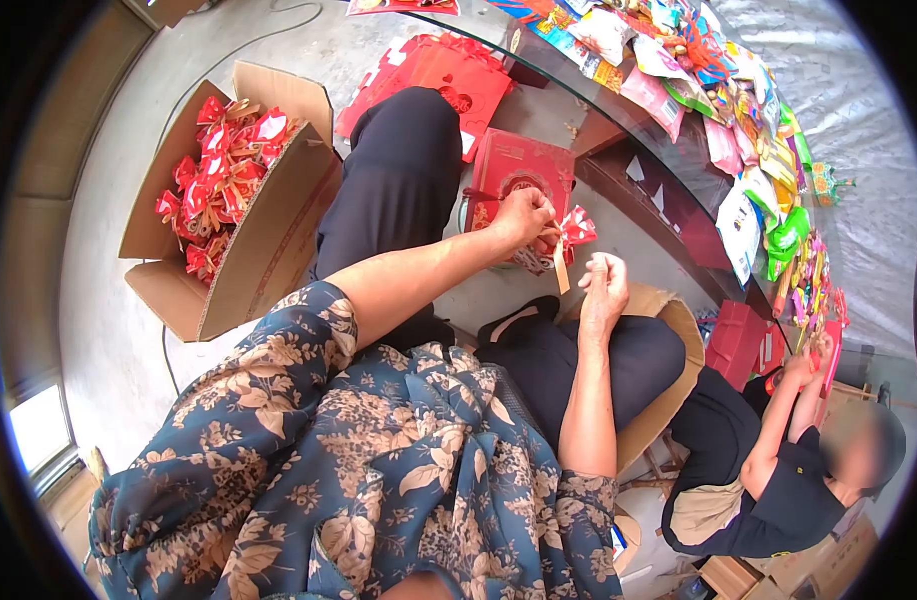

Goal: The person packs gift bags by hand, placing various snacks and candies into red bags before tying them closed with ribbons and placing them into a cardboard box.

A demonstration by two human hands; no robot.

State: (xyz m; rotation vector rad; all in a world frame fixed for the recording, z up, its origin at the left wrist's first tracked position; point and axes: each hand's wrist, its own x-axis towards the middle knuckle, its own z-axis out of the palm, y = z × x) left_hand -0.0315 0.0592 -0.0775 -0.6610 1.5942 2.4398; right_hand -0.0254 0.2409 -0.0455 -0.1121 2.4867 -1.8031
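Note:
My left hand (527, 218) is closed in a pinch at the gathered neck of a small red-and-white gift bag (579, 228). The bag's ruffled top points to the right, and a tan ribbon (561, 270) hangs down from its neck. Just right of the bag, my right hand (606, 285) is raised with its fingers curled together. Whether a ribbon end is between those fingers is too small to make out. Behind my left hand lies a red printed box (519, 160), partly covered by the hand.
To the left, a cardboard carton (279, 225) holds several similar tied bags (214, 170). Red gift bags with hearts (469, 95) lie beyond my knee. A glass-topped table (579, 95) bears many colourful snack packets (659, 95). At right, another person (779, 480) sits working with both hands.

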